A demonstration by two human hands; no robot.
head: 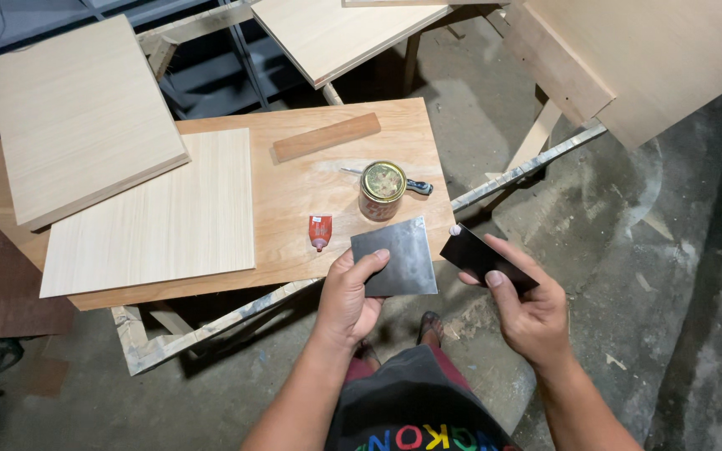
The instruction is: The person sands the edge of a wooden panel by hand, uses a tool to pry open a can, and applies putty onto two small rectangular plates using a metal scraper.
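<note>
Over the near table edge | grey sheet is pinched by left hand | dark sheet, probably thin plastic, is gripped by right hand, long axis slanting down-right | sheets just apart, side by side

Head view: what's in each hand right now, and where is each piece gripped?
Left hand pinches a grey metal sheet at its lower-left corner; right hand holds a dark sheet by its lower end.
</note>
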